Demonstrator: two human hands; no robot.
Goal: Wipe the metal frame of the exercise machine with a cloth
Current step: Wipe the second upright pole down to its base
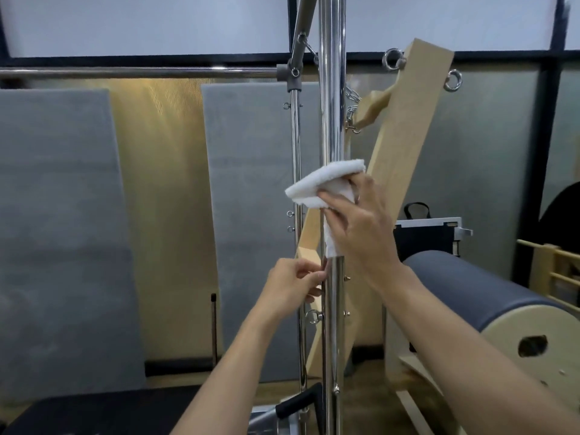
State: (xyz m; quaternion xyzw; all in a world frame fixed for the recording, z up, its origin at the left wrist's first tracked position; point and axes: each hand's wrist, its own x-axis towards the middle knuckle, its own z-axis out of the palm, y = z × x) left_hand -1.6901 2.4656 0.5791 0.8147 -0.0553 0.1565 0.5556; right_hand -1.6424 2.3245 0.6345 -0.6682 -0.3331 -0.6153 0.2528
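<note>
A shiny chrome upright pole (332, 105) of the exercise machine runs top to bottom through the middle of the view. A folded white cloth (320, 183) is wrapped round the pole at mid height. My right hand (357, 221) grips the cloth against the pole, fingers curled over it. My left hand (292, 284) is lower, on the pole's left side, and pinches a small white corner of the cloth beside the metal. A thinner chrome pole (295, 146) stands just behind, joined to a horizontal bar (141, 72) running left.
A pale wooden board (398, 146) with eye bolts and chains leans behind the poles. A grey padded barrel (489, 296) on a wooden base sits to the right. Grey mats (56, 215) lean on the back wall. A black padded platform (94, 412) lies below left.
</note>
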